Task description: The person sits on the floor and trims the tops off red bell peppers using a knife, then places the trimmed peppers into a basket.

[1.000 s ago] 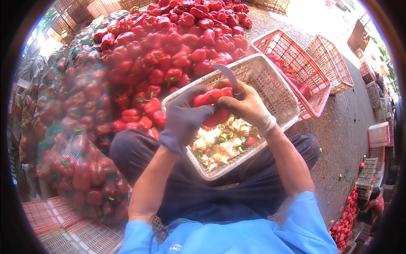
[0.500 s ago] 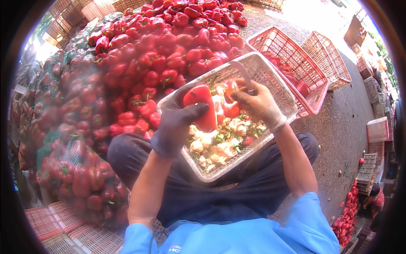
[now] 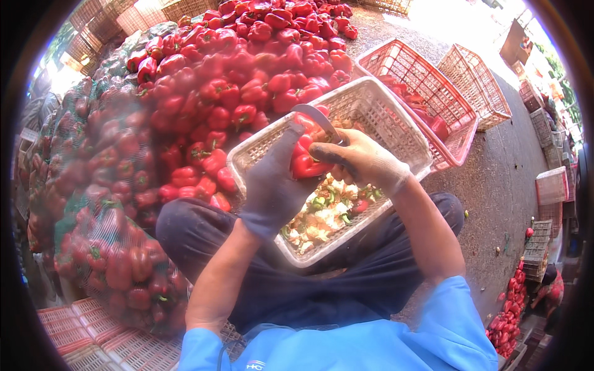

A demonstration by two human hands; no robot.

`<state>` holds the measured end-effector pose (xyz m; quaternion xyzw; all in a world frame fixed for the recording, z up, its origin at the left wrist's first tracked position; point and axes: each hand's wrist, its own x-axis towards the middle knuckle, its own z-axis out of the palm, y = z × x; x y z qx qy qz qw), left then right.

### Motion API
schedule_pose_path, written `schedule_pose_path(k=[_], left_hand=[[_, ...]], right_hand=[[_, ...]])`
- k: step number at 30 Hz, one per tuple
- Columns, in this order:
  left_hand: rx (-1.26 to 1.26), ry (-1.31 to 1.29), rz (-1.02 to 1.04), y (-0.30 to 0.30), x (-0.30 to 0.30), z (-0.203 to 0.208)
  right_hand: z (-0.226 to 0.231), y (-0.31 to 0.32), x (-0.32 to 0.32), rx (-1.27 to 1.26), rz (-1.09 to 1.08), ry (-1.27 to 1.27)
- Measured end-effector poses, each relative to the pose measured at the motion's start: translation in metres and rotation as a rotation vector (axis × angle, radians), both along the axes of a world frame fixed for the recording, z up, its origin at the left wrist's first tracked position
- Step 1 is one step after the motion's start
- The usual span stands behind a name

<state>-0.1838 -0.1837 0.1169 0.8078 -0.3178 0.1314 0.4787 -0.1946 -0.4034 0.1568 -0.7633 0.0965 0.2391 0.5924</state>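
My left hand (image 3: 274, 180), in a dark grey glove, grips a red bell pepper (image 3: 304, 162) above a white plastic crate (image 3: 405, 115) that rests on my lap. Closed around a small curved knife (image 3: 317, 115), my right hand (image 3: 366, 159) presses up against the pepper from the right. It wears a pale glove with darkened fingertips. The knife's blade arcs over the top of the pepper, while its handle is mostly hidden by the fingers. Below, in the crate, lie pale seedy pepper cores (image 3: 318, 224) with green stems.
A large heap of red peppers (image 3: 247, 86) rises ahead and left, beside green mesh sacks (image 3: 127, 263) of peppers. A red crate (image 3: 461, 142) with cut pepper pieces stands right, next to another crate (image 3: 479, 80). Stacked crates (image 3: 102, 331) sit lower left; a person (image 3: 549, 290) is far right.
The large red pepper piece in my left hand is no longer visible there. Both hands have come together around a pepper, and the knife has moved left with my right hand.
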Motion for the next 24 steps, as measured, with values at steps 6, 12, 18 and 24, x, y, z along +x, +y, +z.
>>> schedule_pose_path(k=[6,12,18,24], left_hand=[[0.036,-0.048,0.031,-0.003,-0.002,-0.010],[0.014,0.327,-0.131,0.005,-0.001,0.001],[-0.409,0.652,-0.250,0.009,0.004,0.004],[-0.670,0.899,-0.250,0.012,0.014,0.008]], right_hand=[[-0.024,-0.003,0.008,0.124,0.031,0.078],[-0.022,-0.002,0.001,0.126,0.001,0.043],[-0.027,-0.012,-0.002,0.362,-0.014,-0.039],[-0.022,-0.032,0.001,0.360,0.073,-0.040]])
